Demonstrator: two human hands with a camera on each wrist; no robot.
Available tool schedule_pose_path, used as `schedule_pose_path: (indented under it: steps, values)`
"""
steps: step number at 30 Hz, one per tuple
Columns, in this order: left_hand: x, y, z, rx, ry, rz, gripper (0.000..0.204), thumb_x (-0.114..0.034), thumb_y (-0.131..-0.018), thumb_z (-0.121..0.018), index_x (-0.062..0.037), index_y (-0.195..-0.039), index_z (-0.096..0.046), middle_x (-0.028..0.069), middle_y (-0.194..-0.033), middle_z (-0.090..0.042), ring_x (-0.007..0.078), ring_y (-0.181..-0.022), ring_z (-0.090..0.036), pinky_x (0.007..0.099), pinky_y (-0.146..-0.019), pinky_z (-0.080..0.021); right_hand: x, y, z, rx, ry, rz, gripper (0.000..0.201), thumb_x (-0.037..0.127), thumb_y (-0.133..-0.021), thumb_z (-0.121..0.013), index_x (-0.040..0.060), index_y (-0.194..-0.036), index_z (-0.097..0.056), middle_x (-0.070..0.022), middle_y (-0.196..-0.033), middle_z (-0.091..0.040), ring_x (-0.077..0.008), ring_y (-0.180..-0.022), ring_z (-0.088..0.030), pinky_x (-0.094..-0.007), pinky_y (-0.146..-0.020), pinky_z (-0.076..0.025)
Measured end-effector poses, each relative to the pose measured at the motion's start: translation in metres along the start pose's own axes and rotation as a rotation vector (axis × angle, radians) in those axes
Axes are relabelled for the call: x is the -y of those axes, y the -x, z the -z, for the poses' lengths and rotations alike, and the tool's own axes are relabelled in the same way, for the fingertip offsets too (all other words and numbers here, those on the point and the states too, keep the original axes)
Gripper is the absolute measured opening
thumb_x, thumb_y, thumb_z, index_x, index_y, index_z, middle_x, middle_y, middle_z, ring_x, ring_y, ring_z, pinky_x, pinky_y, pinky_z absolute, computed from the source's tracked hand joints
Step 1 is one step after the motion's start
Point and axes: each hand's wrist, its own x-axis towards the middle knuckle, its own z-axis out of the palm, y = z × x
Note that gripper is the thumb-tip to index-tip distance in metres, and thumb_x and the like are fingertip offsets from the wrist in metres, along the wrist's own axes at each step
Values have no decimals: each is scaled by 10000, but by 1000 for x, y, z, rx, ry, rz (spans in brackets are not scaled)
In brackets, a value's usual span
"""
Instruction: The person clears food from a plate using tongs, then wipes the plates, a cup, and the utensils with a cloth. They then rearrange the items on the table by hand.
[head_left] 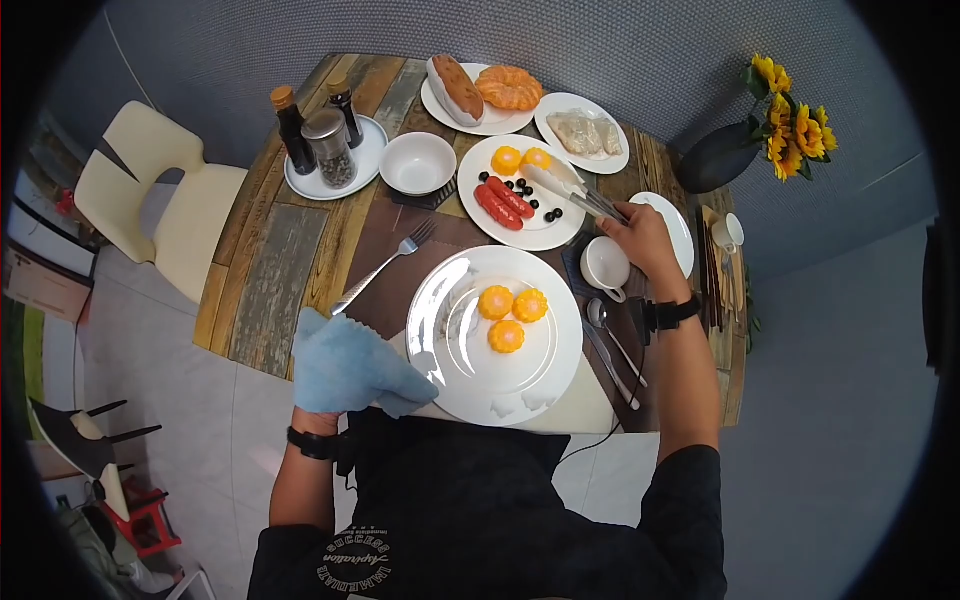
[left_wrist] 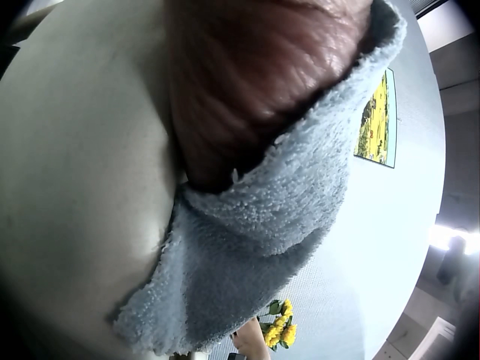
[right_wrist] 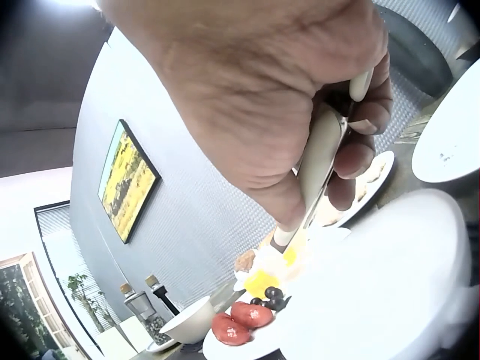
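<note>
In the head view my right hand grips a pair of tongs by the handles. The pale ends of the tongs reach over a white plate at the back, beside a yellow scalloped round. Two red sausages and several black berries lie on that plate. My left hand is covered by a blue cloth, its fingers hidden. The cloth's tip lies at the rim of a large white plate, which holds three yellow scalloped rounds.
A white bowl and a tray with bottles and a grinder stand back left. A fork lies left of the large plate; a white cup, spoon and knife lie right. Behind stand bread plates and a dark vase.
</note>
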Motion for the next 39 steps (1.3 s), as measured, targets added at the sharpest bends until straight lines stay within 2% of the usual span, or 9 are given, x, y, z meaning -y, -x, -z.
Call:
schedule_pose_path:
  steps: [2, 15, 18, 21, 24, 30, 32, 35, 39]
  values:
    - [-2, -2, 3, -20, -23, -88, 183, -330, -746, -728, -196, -702, -613, 34, -734, -621, 263, -780, -585, 385, -766, -438, 1, 9, 8, 8, -50, -24, 411, 246, -876, -770, -58, -1148, -715, -168, -797, -723, -173, -705, -671, -331, -688, -523]
    - [12, 15, -36, -92, 390, 196, 160, -295, -762, -723, -189, -725, -609, 29, -749, -606, 258, -823, -584, 378, -797, -450, 23, 162, 57, 228, -321, 11, 427, 217, -819, -830, -21, -1154, -715, -146, -809, -717, -114, -715, -622, -311, -699, -516]
    - [17, 18, -40, -74, 202, 112, 160, -294, -731, -720, -203, -684, -598, 27, -721, -592, 261, -793, -574, 378, -787, -439, 33, 173, 56, 259, -260, -3, 432, 233, -815, -832, -24, -1142, -713, -181, -847, -710, -239, -704, -681, -337, -683, -522]
    - [27, 30, -44, 227, 229, 127, 261, -207, -968, -621, -103, -1198, -559, 59, -1083, -636, 200, -1062, -611, 347, -962, -493, 34, 176, 47, 224, -221, 45, 439, 246, -799, -840, -17, -1131, -721, -187, -835, -703, -363, -706, -674, -370, -658, -523]
    - [33, 42, -71, -18, 1452, 404, 269, -173, -983, -604, -93, -1227, -526, 64, -1100, -627, 188, -1052, -614, 346, -957, -501, 32, 173, 39, 186, -206, 90, 443, 254, -790, -843, -10, -1127, -728, -191, -844, -709, -352, -723, -695, -386, -658, -525]
    - [20, 28, -49, 98, 748, 265, 251, -144, -970, -626, -87, -1191, -520, 69, -1095, -619, 187, -1035, -618, 338, -948, -505, 40, 171, 44, 222, -138, 109, 471, 266, -792, -838, -5, -1160, -722, -182, -834, -700, -340, -691, -679, -378, -636, -512]
    - [4, 16, -43, -179, 753, 393, 161, -281, -714, -736, -198, -667, -607, 37, -720, -596, 268, -808, -568, 378, -774, -443, 41, 170, 52, 243, -183, 65, 504, 257, -779, -844, 0, -1193, -713, -140, -810, -695, -256, -651, -654, -351, -620, -496]
    - [8, 8, -21, -36, 102, 132, 158, -284, -725, -733, -192, -673, -615, 37, -735, -611, 267, -817, -577, 379, -773, -445, 29, 161, 57, 146, -290, 32, 540, 234, -756, -857, -4, -1216, -702, -104, -800, -691, -164, -658, -619, -311, -631, -489]
    - [-2, 9, -31, -175, 1058, 421, 166, -287, -738, -724, -192, -659, -613, 31, -725, -619, 260, -799, -584, 381, -765, -441, 27, 110, 54, 10, -174, 10, 524, 198, -797, -831, -51, -1231, -675, -140, -835, -722, -139, -718, -638, -314, -681, -521]
